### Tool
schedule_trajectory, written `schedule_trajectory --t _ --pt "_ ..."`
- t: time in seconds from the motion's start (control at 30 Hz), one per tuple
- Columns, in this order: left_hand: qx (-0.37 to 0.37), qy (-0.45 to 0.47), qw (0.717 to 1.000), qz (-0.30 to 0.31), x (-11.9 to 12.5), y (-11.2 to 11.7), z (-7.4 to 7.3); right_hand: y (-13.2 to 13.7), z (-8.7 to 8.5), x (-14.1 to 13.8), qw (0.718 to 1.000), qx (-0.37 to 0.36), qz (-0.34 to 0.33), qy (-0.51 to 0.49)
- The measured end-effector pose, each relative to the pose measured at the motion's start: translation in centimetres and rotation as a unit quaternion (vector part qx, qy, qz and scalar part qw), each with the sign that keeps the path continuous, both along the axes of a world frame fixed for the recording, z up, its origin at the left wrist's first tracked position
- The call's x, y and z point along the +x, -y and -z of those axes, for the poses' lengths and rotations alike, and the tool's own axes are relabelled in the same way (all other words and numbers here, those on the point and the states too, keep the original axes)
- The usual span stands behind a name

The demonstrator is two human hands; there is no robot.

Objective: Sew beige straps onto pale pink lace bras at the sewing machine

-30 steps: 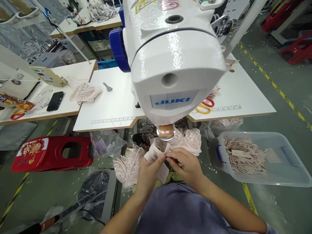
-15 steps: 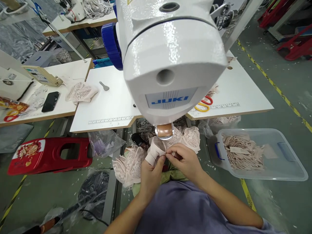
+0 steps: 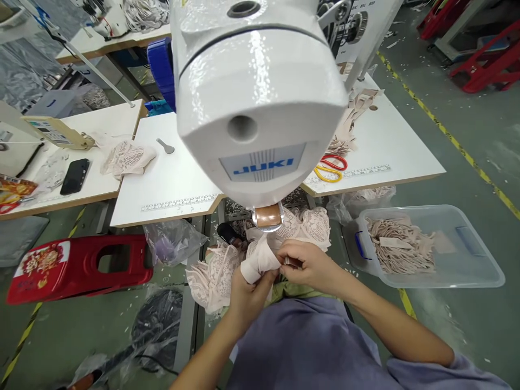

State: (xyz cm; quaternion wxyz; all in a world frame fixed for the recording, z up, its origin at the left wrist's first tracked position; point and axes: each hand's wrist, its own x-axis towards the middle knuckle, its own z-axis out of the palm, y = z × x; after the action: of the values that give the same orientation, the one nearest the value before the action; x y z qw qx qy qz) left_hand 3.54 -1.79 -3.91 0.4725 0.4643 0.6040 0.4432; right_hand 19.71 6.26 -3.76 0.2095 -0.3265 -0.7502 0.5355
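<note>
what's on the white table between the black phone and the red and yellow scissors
In the head view, a folded piece of pale pink lace and a small grey metal tool lie there; the white JUKI sewing machine head hides the rest of that stretch.

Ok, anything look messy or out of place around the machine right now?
Yes: small white scraps litter the green floor, and lace pieces hang in a loose heap below the table edge beside the left hand.

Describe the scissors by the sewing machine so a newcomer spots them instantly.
Start at the big white JUKI sewing machine head. On the white table just right of it, near the printed ruler edge, lie the scissors. Their red and yellow handle loops stand out from the pale beige fabric pieces behind them.
</note>
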Motion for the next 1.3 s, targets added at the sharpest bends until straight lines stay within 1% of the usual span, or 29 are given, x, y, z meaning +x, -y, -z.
schedule_trajectory --t 0.1,0.2,0.27,0.33,0.47,0.53,0.6,0.67,0.7,0.73,0.8,0.87,0.9,0.93,1.0,1.07,1.17,1.3 --pt "-0.037 0.039 0.999 -0.006 0.0 -0.2 0.3 0.2 0.3 0.0 1.0 -0.012 -0.001 0.022" --pt "-0.079 0.066 0.995 0.012 -0.2 -0.6 0.4 0.4 0.4 0.1 0.999 0.024 0.019 0.044" --pt "-0.093 0.085 0.992 0.026 -0.2 -0.9 0.3 0.5 0.3 0.2 0.997 0.04 0.027 0.06" --pt "-0.088 0.095 0.991 0.024 -0.2 -1.1 0.1 0.3 -0.1 0.3 0.996 0.034 0.03 0.072" --pt "-0.081 0.091 0.993 -0.001 -0.1 -1.1 -0.3 -0.2 -0.7 0.5 0.996 -0.005 0.03 0.081" --pt "-0.083 0.089 0.992 0.003 -0.1 -1.1 -0.3 -0.2 -0.7 0.5 0.997 0.011 0.028 0.077" --pt "-0.073 0.075 0.995 0.008 0.0 -1.1 -0.1 0.0 -0.4 0.4 0.995 0.05 0.034 0.074" --pt "-0.043 0.046 0.998 0.01 0.0 -1.2 0.1 0.1 -0.2 0.4 0.993 0.079 0.043 0.072" --pt "-0.025 0.029 0.999 0.015 -0.1 -1.3 0.1 0.1 -0.1 0.4 0.994 0.077 0.045 0.07" --pt "-0.009 0.013 1.0 0.023 -0.2 -1.4 0.2 0.0 -0.1 0.5 0.995 0.061 0.045 0.068" --pt "-0.005 0.0 0.999 0.037 -0.5 -1.7 0.1 -0.4 -0.2 0.8 0.997 -0.009 0.043 0.063" --pt "-0.036 0.02 0.998 0.051 -0.9 -2.1 0.0 -1.0 -0.4 1.2 0.992 -0.098 0.042 0.061" --pt "-0.053 0.036 0.996 0.059 -1.1 -2.3 -0.2 -1.2 -0.6 1.4 0.989 -0.128 0.045 0.064" --pt "-0.063 0.048 0.994 0.07 -1.3 -2.5 -0.4 -1.5 -0.8 1.6 0.987 -0.139 0.049 0.069" --pt "-0.057 0.045 0.993 0.095 -1.5 -2.8 -0.8 -1.7 -1.1 1.8 0.988 -0.116 0.057 0.082" --pt "-0.031 0.008 0.993 0.116 -1.6 -3.0 -1.2 -1.6 -1.5 1.7 0.992 -0.062 0.056 0.092" --pt "-0.004 -0.047 0.99 0.134 -1.3 -2.9 -2.0 -1.3 -1.9 1.4 0.994 0.006 0.031 0.101" --pt "0.002 -0.066 0.988 0.142 -0.8 -2.9 -2.6 -1.1 -2.2 1.1 0.991 0.066 -0.007 0.115"
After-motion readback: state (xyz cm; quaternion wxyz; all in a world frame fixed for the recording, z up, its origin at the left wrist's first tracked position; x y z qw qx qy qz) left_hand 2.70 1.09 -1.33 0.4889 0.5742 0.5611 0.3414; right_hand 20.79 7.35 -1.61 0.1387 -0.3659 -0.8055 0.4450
